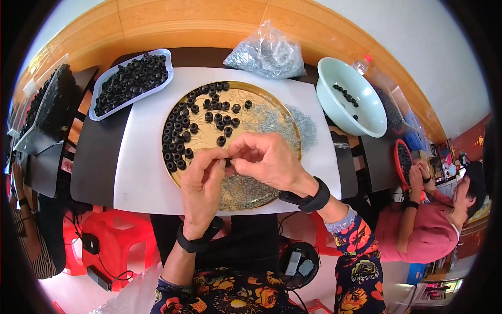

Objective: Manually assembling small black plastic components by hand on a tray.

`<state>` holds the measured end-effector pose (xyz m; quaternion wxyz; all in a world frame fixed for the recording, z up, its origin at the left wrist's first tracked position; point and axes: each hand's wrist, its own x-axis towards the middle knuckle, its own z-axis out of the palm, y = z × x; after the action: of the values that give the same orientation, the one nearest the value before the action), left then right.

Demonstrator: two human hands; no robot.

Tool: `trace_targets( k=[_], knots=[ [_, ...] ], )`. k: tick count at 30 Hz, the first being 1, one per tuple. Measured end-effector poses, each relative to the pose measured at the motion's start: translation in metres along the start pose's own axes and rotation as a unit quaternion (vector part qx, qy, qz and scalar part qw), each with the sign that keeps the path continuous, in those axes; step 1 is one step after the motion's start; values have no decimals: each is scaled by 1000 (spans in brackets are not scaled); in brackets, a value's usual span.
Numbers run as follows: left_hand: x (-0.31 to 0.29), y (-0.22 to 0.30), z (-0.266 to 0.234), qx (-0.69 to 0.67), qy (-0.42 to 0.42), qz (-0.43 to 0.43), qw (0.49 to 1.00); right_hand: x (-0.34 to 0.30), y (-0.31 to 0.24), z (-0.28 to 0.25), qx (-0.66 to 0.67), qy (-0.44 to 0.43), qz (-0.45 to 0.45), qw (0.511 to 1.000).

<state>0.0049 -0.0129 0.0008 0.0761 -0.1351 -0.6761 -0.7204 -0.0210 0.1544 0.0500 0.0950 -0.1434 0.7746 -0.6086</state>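
Over a round gold tray [172, 178], my left hand [201, 172] and my right hand [272, 162] meet fingertip to fingertip. The left thumb and forefinger pinch a small black ring-shaped part [228, 163], mostly covered by fingers. My right thumb and fingers are also pressed together there, and whatever they hold is hidden. Several loose black ring-shaped parts [180, 125] lie across the tray's left and far side. Small silvery metal pieces [246, 191] spread over its near and right side, and more spill past the rim onto the white sheet [138, 172].
A pale tub [170, 65] full of black parts stands far left, a clear bag [269, 55] of silvery pieces at the back. To the right is a pale green basin [327, 99] holding a few black parts. A co-worker [418, 230] sits at right beside a red basket [400, 162].
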Motion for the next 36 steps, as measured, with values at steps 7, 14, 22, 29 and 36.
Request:
trace_targets(
  k=[7,14,22,29,36],
  knots=[
    [1,10,10,-31,55,-31,998,-7,-10,10,-82,47,-32,995],
    [-4,7,6,26,-24,-42,999,-7,-3,5,0,67,26,997],
    [-4,1,9,4,-10,-36,999,-6,-2,4,13,31,18,999],
    [-3,8,7,76,-37,-34,996,-7,-5,0,-59,21,17,998],
    [-3,13,11,80,-12,0,997,-8,8,4,28,22,9,999]
  ],
)
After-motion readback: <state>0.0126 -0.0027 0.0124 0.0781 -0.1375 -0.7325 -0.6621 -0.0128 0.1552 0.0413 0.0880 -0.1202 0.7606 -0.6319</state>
